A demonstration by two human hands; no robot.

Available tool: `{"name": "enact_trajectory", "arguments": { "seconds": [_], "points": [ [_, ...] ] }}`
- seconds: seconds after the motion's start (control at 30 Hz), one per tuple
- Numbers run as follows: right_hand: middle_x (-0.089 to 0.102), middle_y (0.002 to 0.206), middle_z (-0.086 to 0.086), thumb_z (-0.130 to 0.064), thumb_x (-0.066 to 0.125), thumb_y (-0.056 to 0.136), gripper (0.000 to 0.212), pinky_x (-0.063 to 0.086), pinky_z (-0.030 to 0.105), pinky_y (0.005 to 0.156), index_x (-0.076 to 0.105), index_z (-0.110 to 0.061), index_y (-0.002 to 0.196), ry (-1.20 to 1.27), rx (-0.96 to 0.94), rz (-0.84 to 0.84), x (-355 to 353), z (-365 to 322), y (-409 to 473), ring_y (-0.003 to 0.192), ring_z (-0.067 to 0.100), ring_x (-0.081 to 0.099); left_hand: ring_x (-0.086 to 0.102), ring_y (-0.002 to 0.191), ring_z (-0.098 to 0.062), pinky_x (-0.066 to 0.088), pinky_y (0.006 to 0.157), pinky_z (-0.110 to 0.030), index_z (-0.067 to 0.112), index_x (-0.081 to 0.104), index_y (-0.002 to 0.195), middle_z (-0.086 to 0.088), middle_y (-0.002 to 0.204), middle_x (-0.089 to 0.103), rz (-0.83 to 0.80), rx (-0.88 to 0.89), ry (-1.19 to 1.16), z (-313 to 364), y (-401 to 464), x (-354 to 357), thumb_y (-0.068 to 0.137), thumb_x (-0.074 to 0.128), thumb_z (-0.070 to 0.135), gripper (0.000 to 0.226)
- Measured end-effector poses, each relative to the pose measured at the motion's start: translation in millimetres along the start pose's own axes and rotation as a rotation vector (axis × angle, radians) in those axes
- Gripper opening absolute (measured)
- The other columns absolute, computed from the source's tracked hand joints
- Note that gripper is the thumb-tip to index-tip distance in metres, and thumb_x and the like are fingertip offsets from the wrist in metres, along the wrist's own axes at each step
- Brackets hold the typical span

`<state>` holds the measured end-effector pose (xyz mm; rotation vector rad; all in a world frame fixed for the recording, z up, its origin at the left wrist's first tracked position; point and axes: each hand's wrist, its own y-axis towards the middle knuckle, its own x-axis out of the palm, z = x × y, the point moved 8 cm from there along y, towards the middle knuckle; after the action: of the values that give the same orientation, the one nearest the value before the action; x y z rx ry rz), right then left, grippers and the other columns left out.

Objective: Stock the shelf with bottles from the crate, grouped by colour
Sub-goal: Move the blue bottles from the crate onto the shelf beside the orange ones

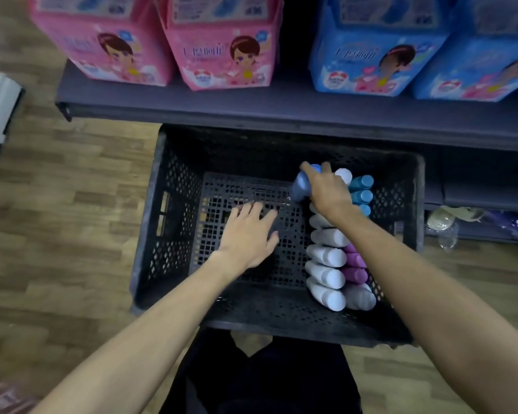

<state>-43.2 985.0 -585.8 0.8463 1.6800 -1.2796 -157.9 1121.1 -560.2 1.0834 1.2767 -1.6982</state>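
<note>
- Nearest, both bare forearms reach forward and down into the black crate (174, 222), a perforated plastic box of lattice walls and floor standing on wood-pattern flooring.
- The left hand (248, 234) is released, fingers spread flat over the bare lattice floor, holding nothing.
- Just right of that hand, a row of smooth white bottles (326, 276) lies side by side; beyond them to the right are purple bottles (355, 267).
- The right hand (326, 189) is grasping a dark blue bottle (301, 186), rounded and glossy, tilted at the far end of the rows; teal bottles (361, 189) lie just right of this hand.
- The step looks like picking a bottle out of the crate. The next move would call for lifting it clear of its neighbours and carrying it to shelf space with bottles of the same colour.
- Beyond both hands, the dark shelf (192, 103) edge carries soft pink packs (222, 49) and blue packs (380, 55).
</note>
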Motion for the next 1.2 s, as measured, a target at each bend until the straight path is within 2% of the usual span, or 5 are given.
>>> {"name": "enact_trajectory", "arguments": {
  "seconds": [0.23, 0.47, 0.8, 1.0, 1.2],
  "points": [
    [0.066, 0.101, 0.018, -0.049, 0.07, 0.085, 0.06, 0.041, 0.039, 0.063, 0.045, -0.011, 0.124, -0.005, -0.012, 0.062, -3.7, -16.5, 2.6, 0.09, 0.039, 0.065, 0.035, 0.13, -0.033, 0.03, 0.106, -0.044, 0.018, 0.031, 0.143, -0.014, 0.144, 0.036, -0.045, 0.007, 0.038, 0.8, -8.7, 15.8, 0.096, 0.044, 0.04, 0.054],
    [0.06, 0.108, 0.016, -0.038, 0.072, 0.08, 0.068, 0.037, 0.036, 0.065, 0.039, -0.015, 0.134, 0.101, 0.016, 0.049, 4.3, -22.5, 12.2, 0.095, 0.036, 0.061, 0.035, 0.131, -0.032, 0.031, 0.107, -0.043, 0.018, 0.031, 0.143, -0.014, 0.143, 0.037, -0.019, 0.002, 0.035, -10.1, -18.5, 15.3, 0.093, 0.05, 0.038, 0.057],
    [0.067, 0.09, 0.009, -0.039, 0.075, 0.074, 0.04, 0.04, 0.031, 0.064, 0.062, -0.01, 0.098, 0.318, 0.139, 0.122, -5.3, -4.3, -13.6, 0.079, 0.026, 0.055, 0.04, 0.126, -0.031, 0.033, 0.104, -0.042, 0.017, 0.035, 0.14, -0.012, 0.138, 0.042, 0.058, 0.001, 0.017, -29.5, -35.7, -5.5, 0.093, 0.048, 0.035, 0.052],
    [0.067, 0.081, 0.002, -0.047, 0.081, 0.064, 0.044, 0.048, 0.037, 0.071, 0.064, -0.015, 0.089, 0.425, 0.09, 0.281, -83.9, -6.3, -65.5, 0.079, 0.025, 0.06, 0.042, 0.124, -0.031, 0.036, 0.102, -0.042, 0.017, 0.037, 0.142, -0.011, 0.137, 0.043, 0.149, 0.065, 0.005, -27.2, -19.8, -56.3, 0.092, 0.049, 0.034, 0.054],
    [0.069, 0.09, -0.008, -0.041, 0.084, 0.064, 0.045, 0.042, 0.023, 0.07, 0.069, -0.023, 0.102, 0.556, 0.051, 0.488, -180.8, -17.5, -120.6, 0.083, 0.012, 0.061, 0.053, 0.105, -0.033, 0.041, 0.084, -0.043, 0.013, 0.05, 0.131, -0.011, 0.116, 0.056, 0.365, 0.177, 0.034, -13.0, -13.0, -141.0, 0.082, 0.058, 0.031, 0.053]
  ]
}}
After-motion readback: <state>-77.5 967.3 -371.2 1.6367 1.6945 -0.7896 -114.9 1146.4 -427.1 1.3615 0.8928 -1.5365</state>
